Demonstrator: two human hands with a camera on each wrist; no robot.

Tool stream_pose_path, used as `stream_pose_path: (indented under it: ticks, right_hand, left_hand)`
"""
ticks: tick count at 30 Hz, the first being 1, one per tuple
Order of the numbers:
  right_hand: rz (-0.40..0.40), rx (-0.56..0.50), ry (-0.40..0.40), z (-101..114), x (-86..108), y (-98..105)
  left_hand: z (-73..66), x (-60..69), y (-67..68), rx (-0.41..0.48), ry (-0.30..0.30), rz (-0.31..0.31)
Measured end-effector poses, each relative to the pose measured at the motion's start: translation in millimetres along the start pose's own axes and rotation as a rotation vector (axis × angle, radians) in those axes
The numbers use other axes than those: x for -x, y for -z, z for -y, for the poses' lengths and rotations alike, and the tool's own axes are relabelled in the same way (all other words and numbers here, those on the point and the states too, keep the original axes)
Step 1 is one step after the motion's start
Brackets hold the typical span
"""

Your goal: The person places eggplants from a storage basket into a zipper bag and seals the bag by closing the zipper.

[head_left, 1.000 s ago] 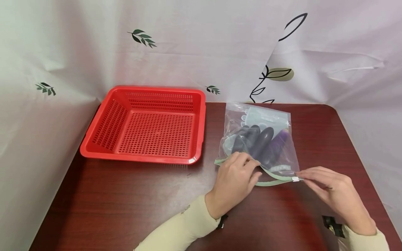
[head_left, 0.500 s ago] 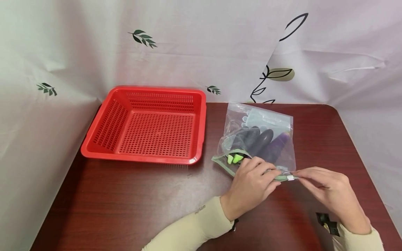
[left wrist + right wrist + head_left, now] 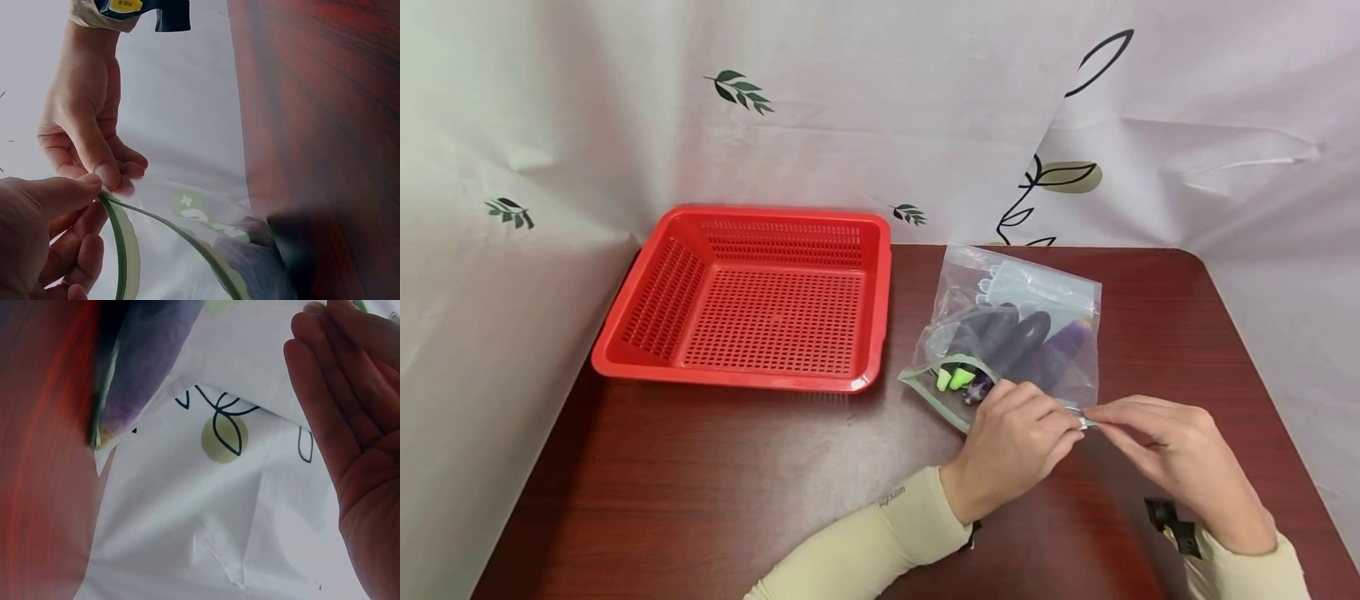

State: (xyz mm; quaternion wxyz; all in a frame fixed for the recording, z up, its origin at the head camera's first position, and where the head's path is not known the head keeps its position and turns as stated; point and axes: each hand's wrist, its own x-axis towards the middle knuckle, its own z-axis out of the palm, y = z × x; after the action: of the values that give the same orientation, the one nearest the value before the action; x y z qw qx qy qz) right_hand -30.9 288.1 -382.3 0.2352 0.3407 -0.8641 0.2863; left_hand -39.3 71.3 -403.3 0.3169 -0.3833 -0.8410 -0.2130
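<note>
A clear slider zip bag (image 3: 958, 267) with a green zip edge (image 3: 936, 396) lies on the right of the table. Several dark eggplants (image 3: 1030, 333) are inside, two light green stem ends (image 3: 961, 379) showing at the gaping left part of the mouth. My left hand (image 3: 1018, 437) pinches the zip edge beside the white slider (image 3: 1083, 423), near the bag's right corner. My right hand (image 3: 1172, 442) pinches that corner. In the left wrist view, both thumbs meet where the green strips (image 3: 125, 250) join; the slider is hidden there. The right wrist view shows a purple eggplant (image 3: 140, 369).
A red plastic basket (image 3: 741, 379) with a perforated bottom stands left of the bag. White patterned cloth (image 3: 820, 100) hangs behind the dark red wooden table (image 3: 737, 475) and along its sides.
My left hand has moved right along the zip edge to the slider, uncovering the bag's left mouth and the green stem ends. The right hand has shifted slightly left, still pinching the corner.
</note>
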Motion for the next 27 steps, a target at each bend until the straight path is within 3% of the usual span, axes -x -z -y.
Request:
stream_pose_path:
  ticks: [11,27]
  right_hand:
    - [0.04,-0.003,0.035,-1.8,-3.7,-4.3]
    - [0.059,-0.025,0.052,-1.0,-6.1,-6.1]
  left_hand:
    - [1.0,-0.5,-0.9,0.003,0.051,0.01]
    - [6.5,0.7,1.0,0.012,0.051,-0.045]
